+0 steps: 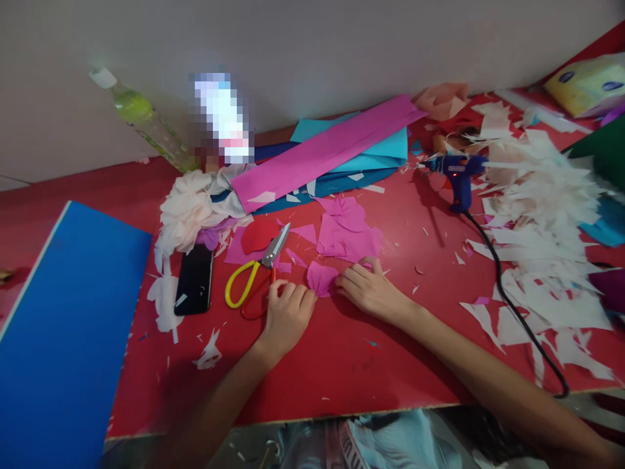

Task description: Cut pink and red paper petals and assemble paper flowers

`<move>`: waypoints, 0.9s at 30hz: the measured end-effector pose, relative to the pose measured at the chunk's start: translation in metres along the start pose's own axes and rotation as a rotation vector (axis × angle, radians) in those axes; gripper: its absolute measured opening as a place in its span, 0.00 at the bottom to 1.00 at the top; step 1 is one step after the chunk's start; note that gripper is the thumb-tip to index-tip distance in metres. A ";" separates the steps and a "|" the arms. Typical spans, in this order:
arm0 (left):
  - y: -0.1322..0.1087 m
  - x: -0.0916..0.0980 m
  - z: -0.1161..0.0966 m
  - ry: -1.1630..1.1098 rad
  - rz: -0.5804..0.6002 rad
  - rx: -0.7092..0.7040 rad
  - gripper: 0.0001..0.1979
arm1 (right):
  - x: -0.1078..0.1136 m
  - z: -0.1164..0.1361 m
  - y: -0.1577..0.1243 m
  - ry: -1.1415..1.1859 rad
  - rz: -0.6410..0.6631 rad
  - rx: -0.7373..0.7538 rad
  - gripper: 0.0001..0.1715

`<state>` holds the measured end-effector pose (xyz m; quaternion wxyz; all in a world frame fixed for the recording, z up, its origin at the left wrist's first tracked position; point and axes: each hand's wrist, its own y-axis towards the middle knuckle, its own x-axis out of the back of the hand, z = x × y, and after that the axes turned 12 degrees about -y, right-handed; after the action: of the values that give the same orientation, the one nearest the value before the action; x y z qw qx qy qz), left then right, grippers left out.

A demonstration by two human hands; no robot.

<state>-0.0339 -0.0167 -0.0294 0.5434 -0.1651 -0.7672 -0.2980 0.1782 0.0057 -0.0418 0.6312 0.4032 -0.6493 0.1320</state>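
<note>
Pink paper petal [321, 279], one, between left hand [289, 314] and right hand [370, 290], each pinching an edge, apparently to steady it; scissors [268, 258] beside the left hand, petal pile [347, 236] beyond both, presumably for easy reach.

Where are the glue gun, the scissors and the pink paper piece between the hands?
Glue gun [459, 170]: head view, on its blue body.
Scissors [267, 262]: head view, at the pivot joining the blades.
Pink paper piece [322, 279]: head view, near its middle.
</note>
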 end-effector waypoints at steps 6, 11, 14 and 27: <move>-0.001 -0.001 0.001 -0.018 -0.004 0.009 0.07 | 0.002 -0.003 -0.001 0.035 0.008 -0.012 0.14; -0.002 -0.002 0.002 -0.036 -0.010 -0.063 0.06 | 0.010 -0.005 0.003 0.281 -0.117 -0.143 0.09; -0.002 -0.002 0.002 -0.058 0.019 -0.131 0.05 | 0.009 -0.004 0.003 0.351 -0.069 -0.095 0.20; 0.000 0.000 0.000 -0.036 -0.025 -0.084 0.05 | 0.003 0.003 0.004 0.298 0.145 0.023 0.33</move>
<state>-0.0334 -0.0166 -0.0294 0.5184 -0.1834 -0.7657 -0.3337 0.1740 0.0046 -0.0379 0.7046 0.3383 -0.5744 0.2430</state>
